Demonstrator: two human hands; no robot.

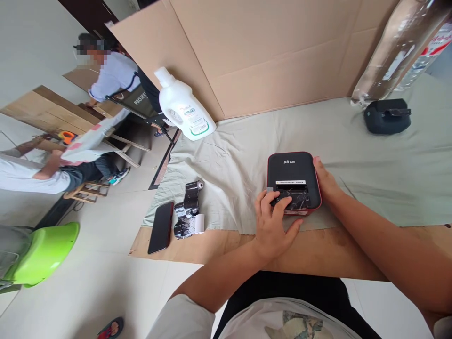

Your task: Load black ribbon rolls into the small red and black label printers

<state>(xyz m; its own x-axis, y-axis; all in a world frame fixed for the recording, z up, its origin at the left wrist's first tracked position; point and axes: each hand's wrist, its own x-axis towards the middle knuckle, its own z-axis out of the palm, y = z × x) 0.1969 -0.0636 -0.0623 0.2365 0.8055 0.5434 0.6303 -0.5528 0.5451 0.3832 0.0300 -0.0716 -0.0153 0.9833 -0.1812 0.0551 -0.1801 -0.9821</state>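
Observation:
A black box-shaped label printer (291, 167) with red trim stands on the cloth in front of me. A white strip with small print lies above the slot in its top. Shiny black film (300, 200) lies across its front part. My left hand (273, 223) rests on the front left of the printer, fingers spread, fingertips touching the film. My right hand (325, 181) grips the printer's right side; most of its fingers are hidden. To the left lie a crumpled black ribbon (191, 197) and a small white roll (199, 224), with a phone (161, 228) beside them.
A white detergent bottle (187, 110) stands at the back left against a cardboard panel (282, 52). A dark device (386, 117) and a plastic-wrapped pack of bottles (391, 56) are at the right. Two people sit at the left, near a green basin (49, 254).

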